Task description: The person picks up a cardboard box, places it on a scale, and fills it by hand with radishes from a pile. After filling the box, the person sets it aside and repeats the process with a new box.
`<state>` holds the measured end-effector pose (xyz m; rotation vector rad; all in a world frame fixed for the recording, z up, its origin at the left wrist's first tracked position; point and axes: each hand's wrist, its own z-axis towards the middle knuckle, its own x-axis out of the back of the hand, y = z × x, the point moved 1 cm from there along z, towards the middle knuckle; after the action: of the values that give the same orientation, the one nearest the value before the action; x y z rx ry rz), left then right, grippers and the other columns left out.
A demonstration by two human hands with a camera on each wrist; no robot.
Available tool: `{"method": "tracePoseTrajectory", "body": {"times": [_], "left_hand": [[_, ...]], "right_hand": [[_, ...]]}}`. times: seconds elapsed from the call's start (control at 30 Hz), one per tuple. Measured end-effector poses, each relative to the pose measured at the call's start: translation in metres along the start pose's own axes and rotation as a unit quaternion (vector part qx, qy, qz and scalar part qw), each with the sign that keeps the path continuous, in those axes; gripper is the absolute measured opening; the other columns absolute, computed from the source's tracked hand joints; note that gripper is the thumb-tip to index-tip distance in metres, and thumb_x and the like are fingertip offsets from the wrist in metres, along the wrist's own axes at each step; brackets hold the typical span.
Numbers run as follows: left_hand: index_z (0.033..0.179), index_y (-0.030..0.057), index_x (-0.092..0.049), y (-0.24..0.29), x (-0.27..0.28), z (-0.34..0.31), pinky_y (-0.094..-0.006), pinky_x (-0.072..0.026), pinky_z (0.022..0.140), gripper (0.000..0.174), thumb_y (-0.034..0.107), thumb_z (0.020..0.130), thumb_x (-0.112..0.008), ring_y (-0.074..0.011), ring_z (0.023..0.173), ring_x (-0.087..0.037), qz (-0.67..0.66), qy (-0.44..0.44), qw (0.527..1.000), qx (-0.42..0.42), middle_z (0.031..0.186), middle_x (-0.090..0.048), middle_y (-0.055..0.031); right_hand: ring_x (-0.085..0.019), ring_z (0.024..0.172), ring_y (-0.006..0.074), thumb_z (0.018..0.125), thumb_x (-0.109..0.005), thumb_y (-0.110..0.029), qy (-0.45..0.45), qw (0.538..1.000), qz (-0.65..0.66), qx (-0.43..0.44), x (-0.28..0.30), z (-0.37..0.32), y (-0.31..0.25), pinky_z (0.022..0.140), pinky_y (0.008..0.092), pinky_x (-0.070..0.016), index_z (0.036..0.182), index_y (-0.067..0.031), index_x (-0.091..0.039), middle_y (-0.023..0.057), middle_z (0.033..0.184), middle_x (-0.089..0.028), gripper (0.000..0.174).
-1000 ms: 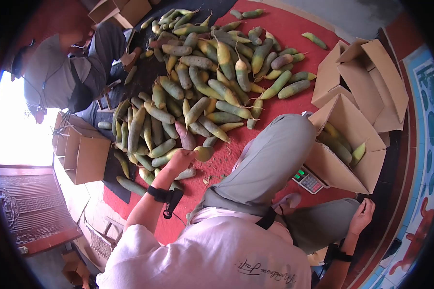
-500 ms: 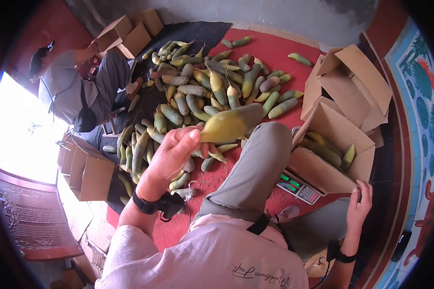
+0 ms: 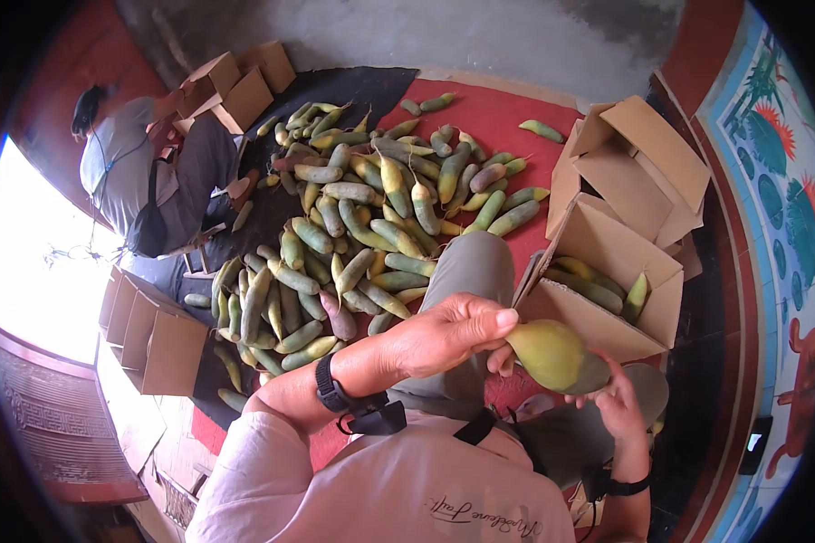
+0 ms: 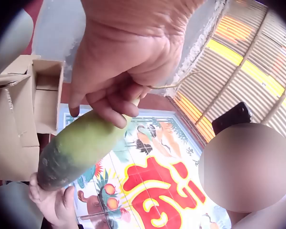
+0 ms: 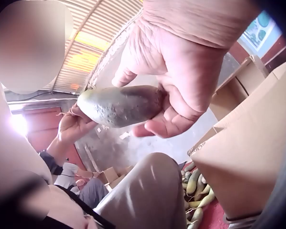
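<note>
Both hands hold one green-yellow vegetable (image 3: 552, 355) in front of my body, over my knee. My left hand (image 3: 496, 337) pinches its narrow end, where a thin root tail shows. My right hand (image 3: 612, 391) cups the thick end from below with its fingers curled round it. In the left wrist view my left hand (image 4: 115, 102) grips the top of the vegetable (image 4: 78, 149) and the right hand (image 4: 52, 202) holds the bottom. In the right wrist view my right hand (image 5: 174, 107) wraps the dark-green vegetable (image 5: 120, 105), with the left hand (image 5: 75, 125) at its far end.
A large pile of the same vegetables (image 3: 371, 208) lies on a red mat (image 3: 503, 118). An open carton (image 3: 647, 312) holding several of them stands by my right knee, with empty cartons (image 3: 643, 163) behind it. Another person (image 3: 145, 181) sits at the far left among more boxes (image 3: 158, 339).
My left hand lifted one vegetable off the pile and carried it right across my knee. My right hand rose from beside my leg and took hold of its thick end.
</note>
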<state>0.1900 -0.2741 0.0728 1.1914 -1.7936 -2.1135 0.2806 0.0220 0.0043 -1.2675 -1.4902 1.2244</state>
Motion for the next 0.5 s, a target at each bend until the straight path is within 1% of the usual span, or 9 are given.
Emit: {"method": "tracePoseTrajectory", "body": {"times": [0.03, 0.07, 0.17, 0.23, 0.3, 0.37, 0.4, 0.43, 0.5], "left_hand": [[0.093, -0.0052, -0.058, -0.005, 0.004, 0.003, -0.0292, -0.0413, 0.069, 0.045, 0.037, 0.094, -0.043, -0.0159, 0.074, -0.052, 0.001, -0.004, 1.0, 0.0, 0.071, -0.053, -0.006], [0.092, -0.0043, -0.059, -0.009, 0.007, 0.006, -0.0298, -0.0413, 0.071, 0.044, 0.036, 0.095, -0.042, -0.0168, 0.074, -0.052, -0.034, -0.001, 0.999, -0.003, 0.071, -0.053, -0.0056], [0.088, -0.0014, -0.058, -0.024, 0.015, 0.016, -0.0318, -0.0412, 0.074, 0.043, 0.037, 0.096, -0.039, -0.0195, 0.077, -0.053, -0.087, -0.024, 0.996, -0.01, 0.072, -0.052, -0.0044], [0.089, -0.0011, -0.058, -0.032, 0.016, 0.022, -0.0321, -0.0413, 0.076, 0.043, 0.037, 0.096, -0.039, -0.0201, 0.079, -0.053, -0.093, -0.002, 0.996, 0.009, 0.074, -0.053, -0.0045], [0.093, -0.0017, -0.058, -0.041, 0.022, 0.031, -0.0321, -0.0413, 0.078, 0.043, 0.036, 0.096, -0.039, -0.0206, 0.081, -0.054, -0.091, -0.032, 0.995, 0.021, 0.077, -0.054, -0.0051], [0.098, -0.0024, -0.059, -0.048, 0.027, 0.04, -0.0328, -0.0413, 0.081, 0.043, 0.036, 0.096, -0.039, -0.0203, 0.083, -0.054, -0.043, 0.023, 0.999, 0.02, 0.084, -0.057, -0.0071], [0.099, -0.0027, -0.059, -0.054, 0.035, 0.046, -0.034, -0.0416, 0.083, 0.043, 0.035, 0.096, -0.039, -0.0198, 0.085, -0.054, 0.003, 0.02, 1.0, 0.02, 0.093, -0.059, -0.0095], [0.108, -0.0034, -0.055, -0.069, 0.05, 0.05, -0.0356, -0.0417, 0.087, 0.044, 0.036, 0.096, -0.039, -0.021, 0.093, -0.054, 0.007, -0.017, 1.0, 0.018, 0.103, -0.058, -0.012], [0.119, -0.0028, -0.046, -0.072, 0.045, 0.057, -0.0365, -0.0395, 0.093, 0.048, 0.038, 0.095, -0.041, -0.0238, 0.103, -0.053, 0.045, 0.034, 0.998, 0.017, 0.109, -0.055, -0.0135]], "right_hand": [[-0.061, 0.084, 0.0207, 0.071, -0.072, -0.042, -0.02, 0.997, 0.064, -0.024, -0.002, -0.002, 0.007, 0.069, 0.0264, -0.0471, 0.127, 0.0025, -0.039, 0.013, 0.103, -0.059, 0.079], [-0.062, 0.069, 0.0202, 0.069, -0.074, -0.041, 0.007, 0.997, 0.078, 0.008, -0.003, -0.002, 0.013, 0.058, 0.025, -0.0454, 0.124, 0.0015, -0.04, 0.0107, 0.089, -0.061, 0.077], [-0.062, 0.071, 0.0224, 0.071, -0.072, -0.036, 0.022, 0.986, 0.165, 0.002, 0.001, -0.011, 0.012, 0.057, 0.0269, -0.0457, 0.122, 0.0015, -0.04, 0.0107, 0.088, -0.06, 0.071], [-0.062, 0.07, 0.023, 0.074, -0.07, -0.031, 0.026, 0.983, 0.182, 0.008, -0.002, -0.016, 0.001, 0.056, 0.0274, -0.0456, 0.121, 0.0016, -0.041, 0.0104, 0.088, -0.059, 0.065], [-0.063, 0.07, 0.0236, 0.076, -0.068, -0.027, 0.044, 0.979, 0.201, 0.014, -0.005, -0.021, -0.008, 0.055, 0.028, -0.0455, 0.12, 0.0017, -0.041, 0.0101, 0.087, -0.059, 0.059], [-0.063, 0.069, 0.0233, 0.079, -0.063, -0.02, 0.064, 0.986, 0.152, 0.006, -0.004, -0.025, -0.011, 0.055, 0.0281, -0.0455, 0.119, 0.0021, -0.043, 0.0106, 0.088, -0.059, 0.05], [-0.063, 0.068, 0.0223, 0.08, -0.061, -0.018, 0.088, 0.987, 0.137, 0.011, -0.002, -0.027, -0.015, 0.055, 0.0277, -0.045, 0.118, 0.0024, -0.044, 0.0108, 0.087, -0.06, 0.046], [-0.062, 0.067, 0.0209, 0.081, -0.061, -0.018, 0.113, 0.986, 0.125, 0.007, 0.001, -0.029, -0.021, 0.055, 0.0265, -0.0444, 0.117, 0.0029, -0.046, 0.0107, 0.087, -0.06, 0.044], [-0.062, 0.065, 0.0193, 0.081, -0.06, -0.019, 0.167, 0.983, 0.079, 0.013, 0.015, -0.032, -0.027, 0.055, 0.0252, -0.044, 0.115, 0.0023, -0.047, 0.0098, 0.086, -0.061, 0.042]]}}
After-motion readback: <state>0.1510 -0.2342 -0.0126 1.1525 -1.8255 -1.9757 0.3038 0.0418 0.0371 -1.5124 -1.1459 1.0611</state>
